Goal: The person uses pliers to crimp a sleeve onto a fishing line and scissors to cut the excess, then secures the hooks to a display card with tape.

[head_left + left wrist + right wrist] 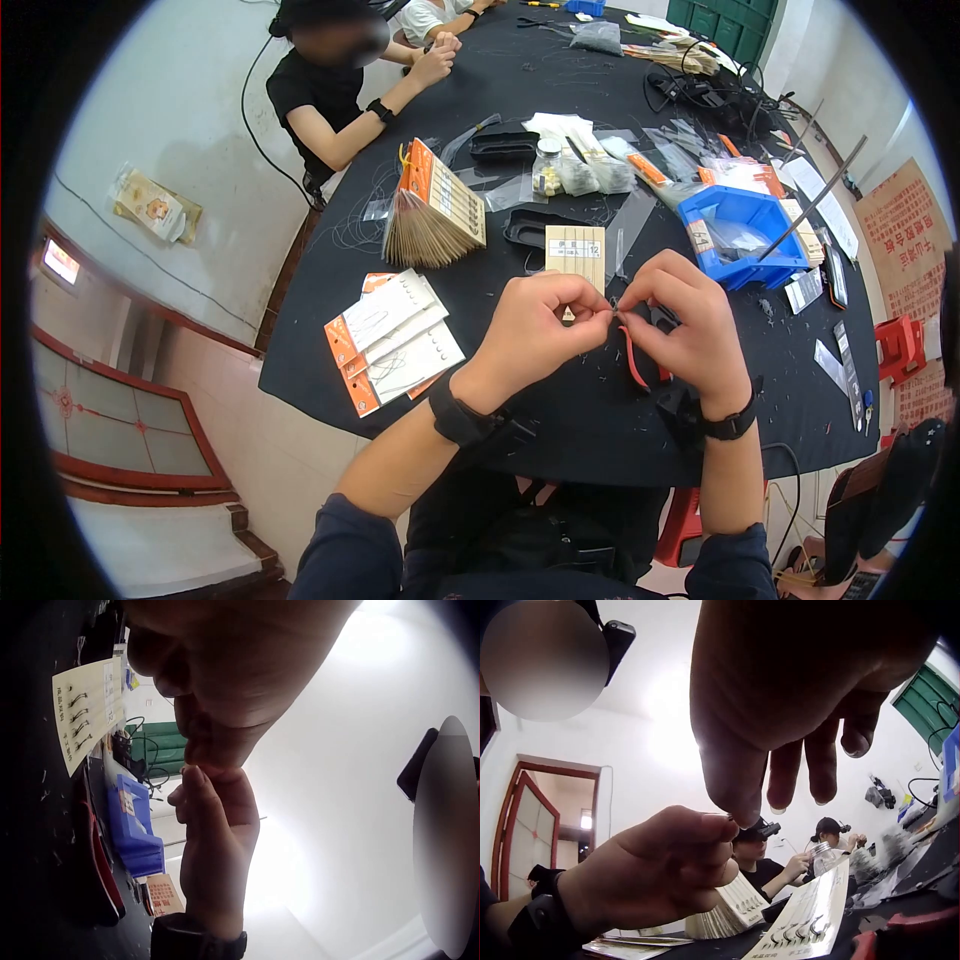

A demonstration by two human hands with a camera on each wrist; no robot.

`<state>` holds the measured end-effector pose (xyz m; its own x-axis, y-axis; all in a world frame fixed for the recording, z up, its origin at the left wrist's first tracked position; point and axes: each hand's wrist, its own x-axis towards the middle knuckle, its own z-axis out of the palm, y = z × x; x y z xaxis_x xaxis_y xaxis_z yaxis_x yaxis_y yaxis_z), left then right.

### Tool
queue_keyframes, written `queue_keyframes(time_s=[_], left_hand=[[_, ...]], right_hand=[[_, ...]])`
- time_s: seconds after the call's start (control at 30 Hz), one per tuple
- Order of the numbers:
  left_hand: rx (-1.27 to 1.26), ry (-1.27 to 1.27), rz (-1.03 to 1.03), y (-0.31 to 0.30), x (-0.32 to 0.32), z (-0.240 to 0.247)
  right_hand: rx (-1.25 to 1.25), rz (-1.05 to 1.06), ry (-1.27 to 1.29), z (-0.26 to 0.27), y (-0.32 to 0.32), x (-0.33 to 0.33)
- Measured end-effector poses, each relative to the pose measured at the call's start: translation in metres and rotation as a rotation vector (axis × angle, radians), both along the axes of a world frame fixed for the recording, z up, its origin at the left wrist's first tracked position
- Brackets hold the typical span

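Observation:
My left hand (540, 325) and right hand (692, 318) meet fingertip to fingertip over the near part of the table. Between them they pinch a tiny dark piece (729, 817), mostly hidden by the fingers; I cannot tell its kind. Just behind the left fingers lies a cream card (576, 244) marked 12. Small dark hooks (81, 716) sit in a row on that card in the left wrist view. A red-handled tool (634, 362) lies on the black cloth under the right hand.
White cards with orange ends (395, 340) lie at the left, beside a fanned bundle of cards (432, 225). A blue bin (735, 270) with a rod across it stands at the right. Plastic bags (590, 175) lie farther back. Another person (330, 110) sits at the far left.

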<state>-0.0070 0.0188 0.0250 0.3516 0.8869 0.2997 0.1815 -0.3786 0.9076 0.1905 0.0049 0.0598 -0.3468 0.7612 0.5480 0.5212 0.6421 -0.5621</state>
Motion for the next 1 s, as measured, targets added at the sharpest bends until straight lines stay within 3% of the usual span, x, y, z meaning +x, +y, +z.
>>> queue_keyframes(time_s=[0.3, 0.6, 0.7, 1.0], left_hand=[[0.143, 0.048, -0.023, 0.003, -0.001, -0.004], [0.077, 0.052, -0.026, 0.001, 0.000, -0.002], [-0.034, 0.051, -0.068, 0.000, 0.000, 0.000], [-0.770, -0.338, -0.212, 0.011, -0.007, -0.010]], right_hand=[[0.085, -0.007, -0.106, -0.002, 0.002, 0.000], [0.094, 0.026, -0.125, -0.006, 0.004, 0.000], [0.052, 0.055, -0.115, -0.006, 0.005, 0.003], [0.180, 0.032, -0.126, -0.007, 0.006, 0.000]])
